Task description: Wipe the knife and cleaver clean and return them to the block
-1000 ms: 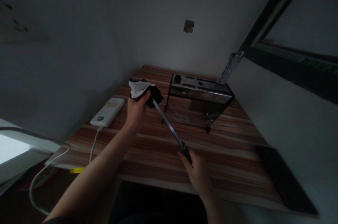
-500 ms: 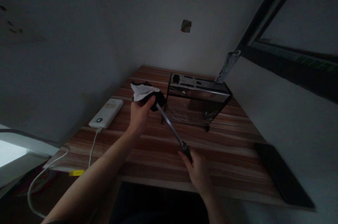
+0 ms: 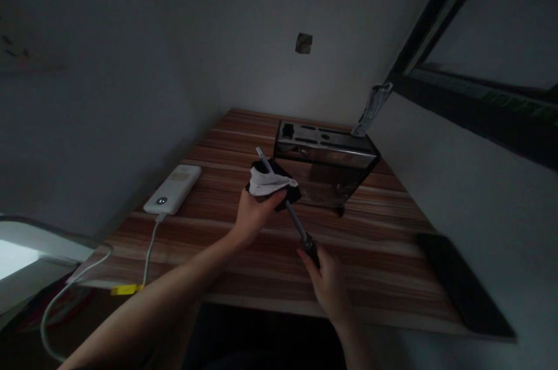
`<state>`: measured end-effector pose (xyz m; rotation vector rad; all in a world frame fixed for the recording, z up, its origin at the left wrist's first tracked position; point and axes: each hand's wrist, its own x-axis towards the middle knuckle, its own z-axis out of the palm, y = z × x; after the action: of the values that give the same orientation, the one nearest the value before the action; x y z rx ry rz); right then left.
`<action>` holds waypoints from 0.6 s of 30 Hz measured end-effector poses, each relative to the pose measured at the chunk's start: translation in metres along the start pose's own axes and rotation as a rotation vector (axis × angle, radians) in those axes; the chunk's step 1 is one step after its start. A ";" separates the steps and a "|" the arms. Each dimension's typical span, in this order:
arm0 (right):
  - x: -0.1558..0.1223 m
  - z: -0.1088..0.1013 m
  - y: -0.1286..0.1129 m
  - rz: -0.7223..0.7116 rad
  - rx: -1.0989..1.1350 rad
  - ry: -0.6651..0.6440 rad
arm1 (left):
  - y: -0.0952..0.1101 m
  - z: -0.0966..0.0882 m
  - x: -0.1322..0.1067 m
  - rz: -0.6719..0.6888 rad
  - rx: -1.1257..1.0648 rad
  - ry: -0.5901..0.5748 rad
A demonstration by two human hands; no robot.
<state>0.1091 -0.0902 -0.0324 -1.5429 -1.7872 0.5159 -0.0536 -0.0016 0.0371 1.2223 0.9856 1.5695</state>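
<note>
My right hand (image 3: 326,283) is closed around the dark handle of a honing steel (image 3: 296,221), low over the table's front half. The grey metal rod slants up and left, away from me. My left hand (image 3: 257,210) grips a black and white cloth (image 3: 272,184) wrapped around the middle of the rod. Beyond the cloth the bare tip sticks out. Part of the rod is hidden in the cloth. Behind both hands stands a knife block (image 3: 326,155) with a slotted metal top and see-through front.
A white power bank (image 3: 173,188) with a cable (image 3: 150,251) lies on the left of the wood-grain table (image 3: 375,265). A dark flat slab (image 3: 464,283) lies along the right edge. A clear plastic piece (image 3: 374,107) stands up from the block's right end.
My left hand and the cloth have slid down the rod toward the handle, baring the tip. The right hand stays nearly in place on the handle.
</note>
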 end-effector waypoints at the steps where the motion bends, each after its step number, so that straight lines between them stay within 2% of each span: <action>1: 0.000 0.000 0.000 -0.001 0.006 0.005 | 0.000 0.002 -0.003 -0.015 0.011 -0.025; 10: 0.000 0.000 0.002 0.006 0.026 0.047 | -0.012 0.016 -0.030 -0.152 -0.013 -0.243; 18: 0.001 -0.001 0.003 0.015 0.014 0.067 | -0.016 0.023 -0.041 -0.204 0.003 -0.326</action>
<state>0.1119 -0.0893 -0.0333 -1.5471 -1.7194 0.4779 -0.0231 -0.0346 0.0156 1.2869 0.8683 1.1675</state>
